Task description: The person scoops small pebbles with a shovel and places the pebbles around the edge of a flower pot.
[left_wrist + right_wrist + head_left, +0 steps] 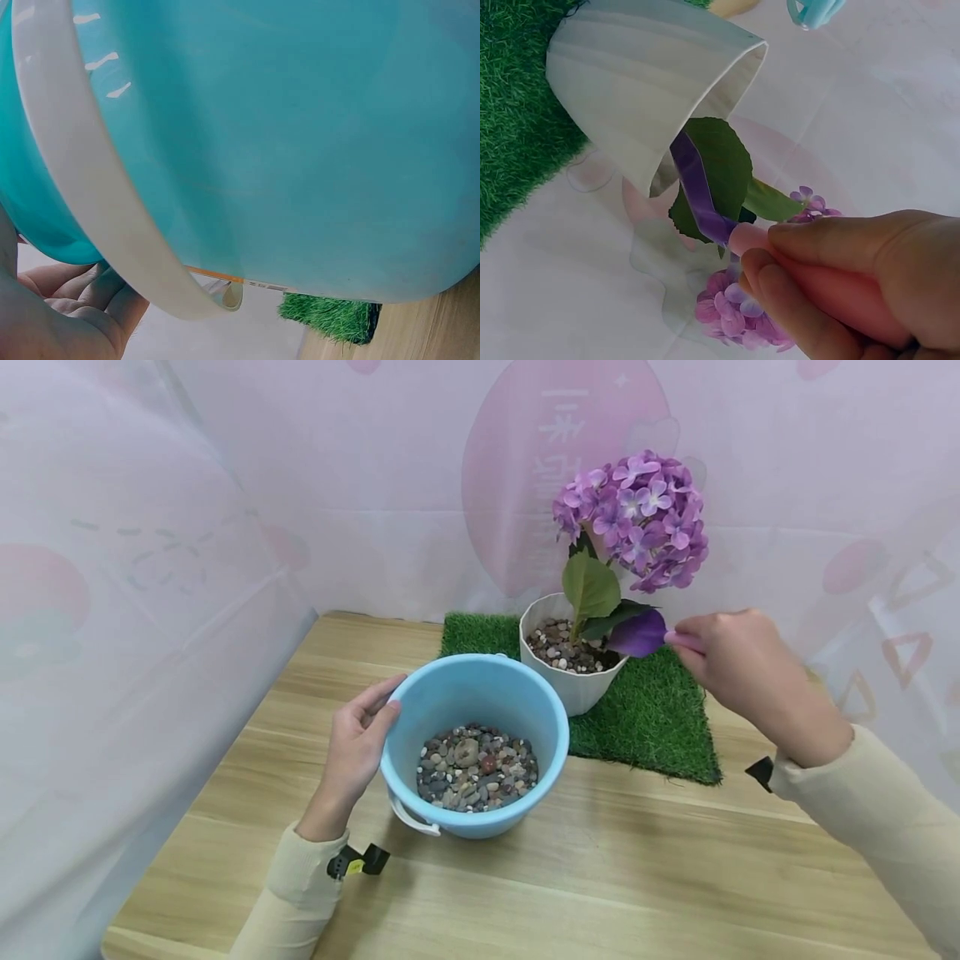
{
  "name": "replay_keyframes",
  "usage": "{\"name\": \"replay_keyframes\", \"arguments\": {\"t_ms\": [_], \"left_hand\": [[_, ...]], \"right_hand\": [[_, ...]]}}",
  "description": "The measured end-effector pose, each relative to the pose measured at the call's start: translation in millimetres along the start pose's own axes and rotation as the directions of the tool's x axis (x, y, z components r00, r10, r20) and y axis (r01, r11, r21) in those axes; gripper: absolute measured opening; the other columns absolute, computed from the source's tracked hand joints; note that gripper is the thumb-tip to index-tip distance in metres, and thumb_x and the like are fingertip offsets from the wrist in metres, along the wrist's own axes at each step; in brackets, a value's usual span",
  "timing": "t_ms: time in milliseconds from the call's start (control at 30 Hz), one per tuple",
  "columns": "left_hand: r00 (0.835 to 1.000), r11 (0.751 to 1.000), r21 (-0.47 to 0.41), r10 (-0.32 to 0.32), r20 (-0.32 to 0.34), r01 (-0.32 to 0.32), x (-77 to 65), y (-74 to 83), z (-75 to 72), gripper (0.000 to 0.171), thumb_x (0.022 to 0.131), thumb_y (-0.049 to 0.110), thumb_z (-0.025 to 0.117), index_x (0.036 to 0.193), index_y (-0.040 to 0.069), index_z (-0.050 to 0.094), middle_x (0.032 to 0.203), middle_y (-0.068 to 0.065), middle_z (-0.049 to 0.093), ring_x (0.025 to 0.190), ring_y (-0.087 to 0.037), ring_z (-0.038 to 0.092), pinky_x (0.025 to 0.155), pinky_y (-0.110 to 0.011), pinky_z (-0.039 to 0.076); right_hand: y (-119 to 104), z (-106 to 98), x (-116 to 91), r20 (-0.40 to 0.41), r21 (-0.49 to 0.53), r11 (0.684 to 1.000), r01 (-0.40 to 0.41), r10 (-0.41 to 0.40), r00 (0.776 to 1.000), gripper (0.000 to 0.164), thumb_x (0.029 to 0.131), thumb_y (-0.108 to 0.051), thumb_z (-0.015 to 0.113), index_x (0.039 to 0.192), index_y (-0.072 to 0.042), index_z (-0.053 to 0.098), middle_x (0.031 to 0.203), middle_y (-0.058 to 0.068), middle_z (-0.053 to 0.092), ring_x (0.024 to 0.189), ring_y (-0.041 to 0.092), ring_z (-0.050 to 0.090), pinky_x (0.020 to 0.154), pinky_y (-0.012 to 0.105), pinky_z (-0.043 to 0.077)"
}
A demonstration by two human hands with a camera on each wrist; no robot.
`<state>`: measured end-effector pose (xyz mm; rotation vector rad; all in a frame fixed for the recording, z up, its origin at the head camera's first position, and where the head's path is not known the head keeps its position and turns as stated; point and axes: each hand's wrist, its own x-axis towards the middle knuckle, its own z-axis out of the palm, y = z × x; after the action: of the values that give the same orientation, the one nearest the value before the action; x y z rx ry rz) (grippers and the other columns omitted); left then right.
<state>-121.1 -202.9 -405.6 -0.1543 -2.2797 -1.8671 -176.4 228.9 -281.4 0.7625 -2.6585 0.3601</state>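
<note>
A small garden trowel with a purple blade [639,634] and pink handle [821,289] is gripped by my right hand [750,672]. Its blade tip reaches over the rim into a white flowerpot [581,689]. In that pot stands a purple hydrangea [637,522] with green leaves, among small pebbles [566,647] and dark soil. My left hand [356,743] holds the left rim of a light blue bucket [480,672], thumb on the rim and fingers along the outside. Mixed pebbles [476,768] cover the bucket's bottom. Its white handle [97,172] hangs down on the near side.
The flowerpot stands on a green artificial grass mat [660,718], right behind the bucket. Both are on a wood-grain table [600,868]. A pale printed cloth [390,460] hangs behind the table and along its left side.
</note>
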Motion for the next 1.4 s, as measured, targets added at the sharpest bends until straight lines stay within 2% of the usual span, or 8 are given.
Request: {"name": "replay_keyframes", "arguments": {"t_ms": [200,333,467,633,767,900,1067,1400], "left_hand": [[1.0,1.0,0.003,0.005,0.003,-0.005,0.2,-0.2,0.0,0.041,0.11,0.01,0.051,0.148,-0.005,0.055,0.146,-0.024,0.063,0.132,-0.038,0.065,0.1,-0.034,0.062],[1.0,1.0,0.003,0.011,-0.001,-0.011,0.7,-0.2,-0.3,0.041,0.109,0.009,0.051,0.147,-0.004,0.056,0.146,-0.024,0.063,0.131,-0.038,0.065,0.099,-0.034,0.062],[1.0,1.0,0.0,0.008,-0.002,-0.008,0.8,0.1,-0.2,0.041,0.109,0.009,0.051,0.147,-0.005,0.056,0.145,-0.025,0.064,0.131,-0.038,0.066,0.099,-0.033,0.062],[1.0,1.0,0.002,0.003,-0.001,-0.003,0.6,-0.3,-0.6,0.041,0.11,0.01,0.051,0.148,-0.005,0.056,0.145,-0.024,0.064,0.131,-0.038,0.066,0.099,-0.033,0.062],[1.0,1.0,0.006,0.0,-0.004,0.0,0.7,-0.2,-0.7,0.041,0.11,0.01,0.051,0.148,-0.005,0.056,0.146,-0.024,0.063,0.131,-0.038,0.065,0.099,-0.033,0.062],[1.0,1.0,0.01,-0.005,-0.004,0.005,0.7,0.6,-0.5,0.041,0.11,0.01,0.051,0.148,-0.005,0.056,0.146,-0.024,0.063,0.132,-0.038,0.065,0.099,-0.033,0.062],[1.0,1.0,0.003,-0.005,-0.003,0.005,0.0,0.0,-0.3,0.041,0.11,0.011,0.051,0.148,-0.003,0.056,0.147,-0.023,0.063,0.132,-0.038,0.065,0.099,-0.032,0.062],[1.0,1.0,-0.007,-0.008,-0.002,0.008,1.0,-1.5,-0.7,0.041,0.11,0.011,0.051,0.149,-0.002,0.056,0.147,-0.023,0.062,0.132,-0.038,0.065,0.098,-0.03,0.062]], "right_hand": [[6,-3,-10,-0.02,0.023,1.0,-0.02,0.02,1.0,0.015,0.093,-0.009,0.079,0.096,0.006,0.08,0.089,0.025,0.079,0.073,0.04,0.078,0.07,0.056,0.067],[8,-9,-15,0.009,0.053,0.994,-0.094,0.093,0.996,0.017,0.093,-0.013,0.081,0.099,0.003,0.082,0.092,0.021,0.081,0.078,0.038,0.079,0.072,0.054,0.067],[9,-16,-20,0.031,0.08,0.985,-0.15,0.148,0.989,0.017,0.091,-0.015,0.084,0.101,-0.002,0.083,0.092,0.015,0.082,0.081,0.036,0.08,0.064,0.032,0.066],[12,-22,-24,0.064,0.101,0.978,-0.181,0.175,0.983,0.019,0.09,-0.018,0.086,0.104,-0.005,0.084,0.092,0.011,0.083,0.08,0.031,0.081,0.051,0.01,0.047],[13,-26,-29,0.092,0.132,0.968,-0.214,0.203,0.975,0.02,0.09,-0.021,0.086,0.105,-0.008,0.084,0.093,0.009,0.083,0.074,0.004,0.078,0.048,0.012,0.048],[14,-31,-33,0.103,0.155,0.953,-0.259,0.245,0.964,0.023,0.09,-0.027,0.086,0.105,-0.01,0.085,0.093,0.007,0.083,0.07,-0.027,0.06,0.053,0.008,0.05],[14,-35,-36,0.096,0.164,0.951,-0.26,0.247,0.964,0.027,0.088,-0.031,0.088,0.105,-0.01,0.085,0.092,0.008,0.083,0.068,-0.035,0.052,0.054,0.006,0.05],[-1,-44,-33,0.11,0.197,0.949,-0.248,0.23,0.967,0.024,0.087,-0.025,0.089,0.109,-0.019,0.085,0.095,0.004,0.083,0.074,-0.035,0.055,0.046,0.014,0.048]]}}
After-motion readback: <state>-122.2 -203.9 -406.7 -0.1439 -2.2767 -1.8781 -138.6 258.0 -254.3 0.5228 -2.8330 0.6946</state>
